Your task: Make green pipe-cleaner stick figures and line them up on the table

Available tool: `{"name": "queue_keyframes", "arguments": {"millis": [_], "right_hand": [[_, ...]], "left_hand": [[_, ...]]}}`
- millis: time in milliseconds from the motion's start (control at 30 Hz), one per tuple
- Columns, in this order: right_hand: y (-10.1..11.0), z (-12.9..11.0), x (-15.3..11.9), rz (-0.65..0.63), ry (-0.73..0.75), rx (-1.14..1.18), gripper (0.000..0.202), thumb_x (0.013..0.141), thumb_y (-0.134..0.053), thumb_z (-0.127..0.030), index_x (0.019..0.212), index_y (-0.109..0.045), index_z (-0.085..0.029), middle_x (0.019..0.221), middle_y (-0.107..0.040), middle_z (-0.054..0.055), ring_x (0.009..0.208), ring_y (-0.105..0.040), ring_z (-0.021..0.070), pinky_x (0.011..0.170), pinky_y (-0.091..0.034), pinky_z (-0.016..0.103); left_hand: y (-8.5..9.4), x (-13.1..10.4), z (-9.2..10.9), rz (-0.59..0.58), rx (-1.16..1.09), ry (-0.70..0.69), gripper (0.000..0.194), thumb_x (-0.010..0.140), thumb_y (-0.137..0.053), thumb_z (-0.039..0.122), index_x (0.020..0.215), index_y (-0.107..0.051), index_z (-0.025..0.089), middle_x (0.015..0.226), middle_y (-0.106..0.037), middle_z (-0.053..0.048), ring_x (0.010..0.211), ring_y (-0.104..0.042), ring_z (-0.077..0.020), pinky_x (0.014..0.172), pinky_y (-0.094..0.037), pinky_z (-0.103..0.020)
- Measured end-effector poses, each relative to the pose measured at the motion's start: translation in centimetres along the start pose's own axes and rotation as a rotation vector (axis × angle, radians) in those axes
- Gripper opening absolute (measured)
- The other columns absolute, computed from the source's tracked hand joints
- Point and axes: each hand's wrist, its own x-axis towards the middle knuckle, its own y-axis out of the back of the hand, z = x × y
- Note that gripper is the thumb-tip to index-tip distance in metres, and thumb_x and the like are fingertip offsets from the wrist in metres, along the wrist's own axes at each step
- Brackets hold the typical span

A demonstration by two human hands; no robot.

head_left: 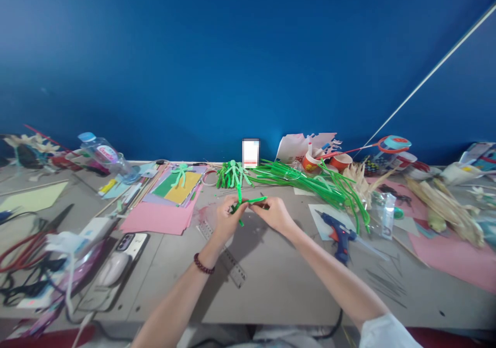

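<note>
Across the worktop, I saw the left hand and right hand both pinching a green fuzzy-wire piece between them; green stems lay at two o'clock.

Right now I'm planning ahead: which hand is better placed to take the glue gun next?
Probably the right hand: it's nearer the glue gun; the left hand holds a green pipe cleaner.
</note>
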Motion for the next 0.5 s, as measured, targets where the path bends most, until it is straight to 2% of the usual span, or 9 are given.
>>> {"name": "queue_keyframes", "arguments": {"millis": [100,233,367,500], "right_hand": [[-0.5,-0.4,-0.6,-0.010,0.080,-0.022,0.021,0.079,-0.058,-0.032,0.070,-0.072,-0.019,0.070,-0.070,0.002,0.066,-0.061,0.0169,0.061,-0.041,0.024],[-0.1,-1.0,-1.1,0.054,0.212,-0.213,0.016,0.081,-0.058,-0.028,0.074,-0.071,-0.022,0.077,-0.071,0.001,0.071,-0.062,0.0161,0.065,-0.041,0.024],[0.8,-1.4,-1.4,0.080,0.326,-0.407,0.013,0.083,-0.059,-0.023,0.075,-0.069,-0.023,0.077,-0.069,0.003,0.078,-0.060,0.0164,0.068,-0.040,0.024],[1.4,-1.4,-1.3,0.061,0.384,-0.443,0.011,0.083,-0.060,-0.025,0.078,-0.069,-0.022,0.076,-0.066,0.003,0.078,-0.057,0.0164,0.066,-0.039,0.024]], "left_hand": [[0.0,0.1,0.0,0.069,0.084,-0.029,0.014,0.079,-0.063,0.034,0.078,-0.068,0.021,0.075,-0.065,-0.003,0.078,-0.060,-0.0179,0.072,-0.048,-0.032],[-0.1,0.1,-0.1,0.114,0.149,-0.094,0.016,0.079,-0.063,0.034,0.073,-0.067,0.021,0.071,-0.065,-0.003,0.076,-0.058,-0.0183,0.069,-0.046,-0.032],[0.0,0.0,0.0,0.044,0.235,-0.143,0.015,0.081,-0.061,0.033,0.076,-0.067,0.020,0.072,-0.065,-0.003,0.078,-0.058,-0.0186,0.073,-0.044,-0.033],[0.1,0.0,-0.1,-0.033,0.322,-0.236,0.014,0.082,-0.060,0.031,0.076,-0.066,0.020,0.069,-0.065,-0.003,0.077,-0.058,-0.0186,0.074,-0.039,-0.034]]}}
